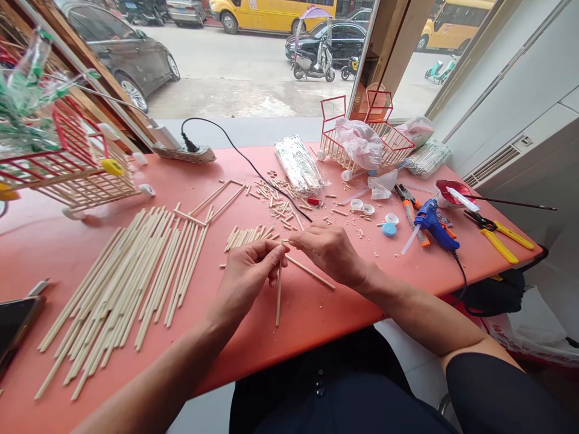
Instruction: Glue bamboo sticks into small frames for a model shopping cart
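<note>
Near the table's front edge, my left hand (248, 268) pinches the top of a wooden stick (278, 298) that slants down toward me. A second stick (312, 272) runs out to the right, below my right hand; whether it is held or lies on the table, I cannot tell. My right hand (332, 253) is closed, its fingertips meeting the left ones at a short pale stick end (285, 241). Just beyond my left hand lies a row of short stick pieces (248, 236). To the left is a wide pile of long wooden sticks (122, 277).
Stick frame (221, 202) and scattered offcuts (280, 202) lie behind my hands. At right are a blue glue gun (436, 226), orange-handled pliers (411, 217), yellow-handled cutters (497, 235) and bottle caps (389, 229). Stick carts (81, 163) (393, 141) stand at both sides; a black cable (239, 147) crosses the table.
</note>
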Demonstrator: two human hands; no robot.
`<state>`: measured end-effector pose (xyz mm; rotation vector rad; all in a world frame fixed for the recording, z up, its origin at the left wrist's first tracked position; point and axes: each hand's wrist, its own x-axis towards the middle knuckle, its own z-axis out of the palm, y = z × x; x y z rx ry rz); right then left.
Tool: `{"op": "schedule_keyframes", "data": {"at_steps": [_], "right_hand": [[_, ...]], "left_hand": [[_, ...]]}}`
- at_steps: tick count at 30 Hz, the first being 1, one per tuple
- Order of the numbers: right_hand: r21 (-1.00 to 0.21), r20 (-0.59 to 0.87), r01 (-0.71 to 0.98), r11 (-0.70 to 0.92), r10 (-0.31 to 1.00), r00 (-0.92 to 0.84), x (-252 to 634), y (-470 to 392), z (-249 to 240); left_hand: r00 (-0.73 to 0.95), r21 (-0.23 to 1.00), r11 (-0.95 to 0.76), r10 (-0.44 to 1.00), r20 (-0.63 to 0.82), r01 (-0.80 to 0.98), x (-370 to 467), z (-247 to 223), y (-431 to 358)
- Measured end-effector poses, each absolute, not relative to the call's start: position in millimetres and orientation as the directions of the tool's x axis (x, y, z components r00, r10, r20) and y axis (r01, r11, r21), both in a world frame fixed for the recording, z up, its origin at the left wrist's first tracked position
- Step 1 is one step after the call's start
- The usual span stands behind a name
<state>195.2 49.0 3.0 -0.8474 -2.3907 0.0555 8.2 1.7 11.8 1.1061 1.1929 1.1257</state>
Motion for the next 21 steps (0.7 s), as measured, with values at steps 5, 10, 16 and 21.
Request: {"op": "schedule_keyframes", "data": {"at_steps": [5,10,16,21], "right_hand": [[-0.191,0.491,0.587,0.787,0.595,-0.637,194.7,49.7,3.7],[-0.144,0.536,0.594,0.791,0.567,-0.625,193.9,50.1,3.3],[-0.17,0.523,0.579,0.797,0.571,-0.632,193.8,50.6,1.9],[-0.171,0.514,0.575,0.8,0.57,-0.641,193.3,49.1,5.9]], "left_hand": [[0.039,0.994,0.1,0.994,-0.098,-0.053,8.0,12.1,2.7],[0.035,0.995,0.095,0.995,-0.093,-0.042,7.5,13.3,2.3],[0.044,0.993,0.1,0.994,-0.097,-0.064,5.8,12.1,2.3],[0.05,0.993,0.101,0.994,-0.098,-0.061,5.5,13.0,3.0]]}}
